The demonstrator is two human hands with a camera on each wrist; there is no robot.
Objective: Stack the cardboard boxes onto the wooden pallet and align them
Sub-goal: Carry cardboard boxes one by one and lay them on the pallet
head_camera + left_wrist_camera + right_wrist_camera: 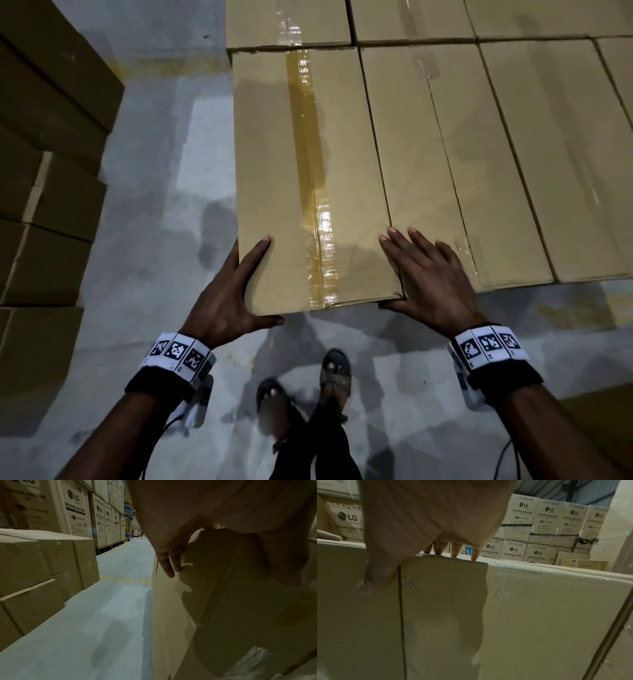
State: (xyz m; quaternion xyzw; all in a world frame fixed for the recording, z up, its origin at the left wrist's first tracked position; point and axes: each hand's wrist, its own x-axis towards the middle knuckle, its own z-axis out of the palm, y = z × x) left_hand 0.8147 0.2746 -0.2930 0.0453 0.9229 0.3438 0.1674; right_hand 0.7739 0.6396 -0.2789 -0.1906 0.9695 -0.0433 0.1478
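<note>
Alignment step, by the look of it — taped box (pixel 308 178) sat in the top layer, leftmost, tight beside neighbouring box (pixel 424 164). Left hand (pixel 226 294) spread around near-left corner; right hand (pixel 428 270) flat over the seam. Next, probably: square the near edge. Pallet hidden.

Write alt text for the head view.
Seen from above, a person's left hand and right hand rest open on the near corners of a taped cardboard box, the leftmost in a row of boxes. Grey floor and sandalled feet show below.
</note>
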